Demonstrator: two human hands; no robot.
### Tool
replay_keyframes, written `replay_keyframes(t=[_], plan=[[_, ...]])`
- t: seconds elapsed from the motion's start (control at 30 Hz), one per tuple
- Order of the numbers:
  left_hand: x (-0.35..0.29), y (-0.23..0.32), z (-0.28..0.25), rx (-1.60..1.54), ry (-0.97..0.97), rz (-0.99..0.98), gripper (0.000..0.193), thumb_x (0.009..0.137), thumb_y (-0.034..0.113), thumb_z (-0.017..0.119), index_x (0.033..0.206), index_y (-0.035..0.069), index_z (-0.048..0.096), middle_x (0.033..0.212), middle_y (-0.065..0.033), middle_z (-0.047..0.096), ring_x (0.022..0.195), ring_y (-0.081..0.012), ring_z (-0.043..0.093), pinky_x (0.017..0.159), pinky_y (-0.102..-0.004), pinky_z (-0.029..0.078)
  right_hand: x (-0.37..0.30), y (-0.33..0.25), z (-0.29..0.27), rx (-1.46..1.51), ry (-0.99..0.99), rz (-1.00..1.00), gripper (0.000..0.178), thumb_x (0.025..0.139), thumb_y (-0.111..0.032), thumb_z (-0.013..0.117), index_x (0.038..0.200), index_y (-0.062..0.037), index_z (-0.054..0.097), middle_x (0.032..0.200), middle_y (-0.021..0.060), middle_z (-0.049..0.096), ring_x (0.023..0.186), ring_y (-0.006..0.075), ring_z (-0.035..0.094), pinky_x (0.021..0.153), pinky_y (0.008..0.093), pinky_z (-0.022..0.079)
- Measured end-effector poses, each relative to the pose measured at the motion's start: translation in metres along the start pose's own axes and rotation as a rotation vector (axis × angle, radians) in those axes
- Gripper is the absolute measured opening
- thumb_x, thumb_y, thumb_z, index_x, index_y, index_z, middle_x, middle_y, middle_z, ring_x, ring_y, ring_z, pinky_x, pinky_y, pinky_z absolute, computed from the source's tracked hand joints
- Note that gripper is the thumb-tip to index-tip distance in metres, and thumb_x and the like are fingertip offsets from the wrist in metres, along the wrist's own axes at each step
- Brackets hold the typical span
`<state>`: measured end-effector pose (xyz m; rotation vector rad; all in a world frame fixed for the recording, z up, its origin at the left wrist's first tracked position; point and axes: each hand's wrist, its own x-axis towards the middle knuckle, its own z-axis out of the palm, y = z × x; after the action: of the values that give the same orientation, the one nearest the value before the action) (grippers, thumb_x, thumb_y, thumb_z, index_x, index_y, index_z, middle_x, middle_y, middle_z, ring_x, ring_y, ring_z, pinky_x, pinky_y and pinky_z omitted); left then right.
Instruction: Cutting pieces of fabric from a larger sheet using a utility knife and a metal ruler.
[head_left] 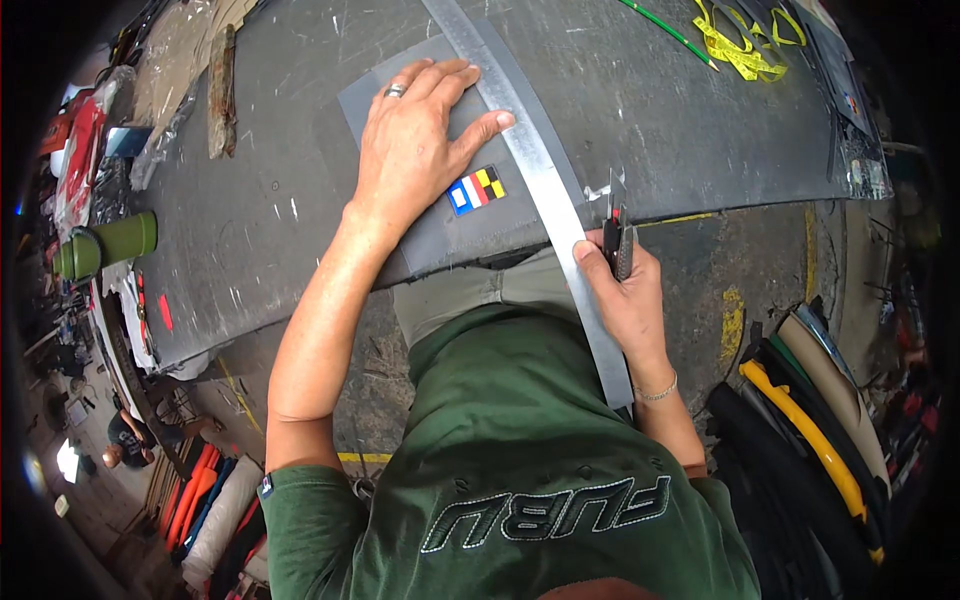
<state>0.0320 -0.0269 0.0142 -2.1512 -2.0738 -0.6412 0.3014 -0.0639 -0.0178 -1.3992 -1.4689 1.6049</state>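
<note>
A grey sheet (450,235) lies on the dark worktable, its near edge at the table's front. Across it runs a long metal ruler (535,150), slanting from the far side down past the table edge toward my body. My left hand (415,140) rests on the sheet with fingers spread, the thumb touching the ruler. Beside that wrist is a small multicoloured flag patch (477,190) on the sheet. My right hand (630,300) holds a dark utility knife (614,240), blade pointing away from me. Its thumb presses on the ruler near the table edge.
At the far right lie a green pencil (670,35) and a tangled yellow tape measure (740,60). A worn strip (222,90) and a green bottle (125,240) are on the left. Rolls of material (805,430) stand at lower right. Another person (130,440) is at far left.
</note>
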Motion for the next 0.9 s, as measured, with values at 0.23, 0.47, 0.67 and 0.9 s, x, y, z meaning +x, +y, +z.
replay_keyframes(t=[0.23, 0.47, 0.67, 0.9], plan=[[0.002, -0.007, 0.000, 0.023, 0.011, 0.032, 0.056, 0.090, 0.052, 0.075, 0.124, 0.008, 0.071, 0.125, -0.0096, 0.071, 0.121, -0.0324, 0.064, 0.099, -0.0456, 0.052, 0.002, -0.007, 0.004, -0.036, 0.038, -0.063, 0.020, 0.098, -0.018, 0.075, 0.100, 0.0015, 0.073, 0.077, -0.0070, 0.060, 0.070, 0.0026, 0.050, 0.062, 0.0228, 0.041], [-0.004, -0.006, 0.005, 0.006, -0.042, 0.006, 0.068, 0.089, 0.061, 0.072, 0.137, 0.014, 0.067, 0.141, -0.0063, 0.062, 0.137, -0.0311, 0.051, 0.112, -0.0533, 0.040, 0.004, 0.004, 0.005, 0.050, 0.019, -0.041, 0.019, 0.099, -0.017, 0.073, 0.102, 0.0020, 0.070, 0.076, 0.0010, 0.067, 0.067, 0.0081, 0.064, 0.061, 0.0256, 0.049], [-0.008, -0.011, 0.013, 0.052, -0.027, 0.010, 0.070, 0.089, 0.062, 0.071, 0.141, 0.015, 0.065, 0.150, -0.0071, 0.057, 0.148, -0.0334, 0.042, 0.123, -0.0603, 0.025, 0.002, 0.003, 0.004, 0.057, 0.005, -0.063, 0.019, 0.099, -0.017, 0.073, 0.101, 0.0018, 0.070, 0.075, 0.0004, 0.066, 0.067, 0.0074, 0.062, 0.061, 0.0255, 0.048], [-0.007, -0.013, 0.015, 0.017, -0.065, -0.014, 0.072, 0.088, 0.062, 0.072, 0.142, 0.015, 0.064, 0.152, -0.0067, 0.056, 0.151, -0.0341, 0.039, 0.124, -0.0648, 0.020, 0.001, -0.002, 0.004, 0.044, 0.021, -0.088, 0.018, 0.099, -0.017, 0.073, 0.098, 0.0008, 0.072, 0.075, -0.0053, 0.060, 0.070, 0.0037, 0.050, 0.062, 0.0242, 0.042]])
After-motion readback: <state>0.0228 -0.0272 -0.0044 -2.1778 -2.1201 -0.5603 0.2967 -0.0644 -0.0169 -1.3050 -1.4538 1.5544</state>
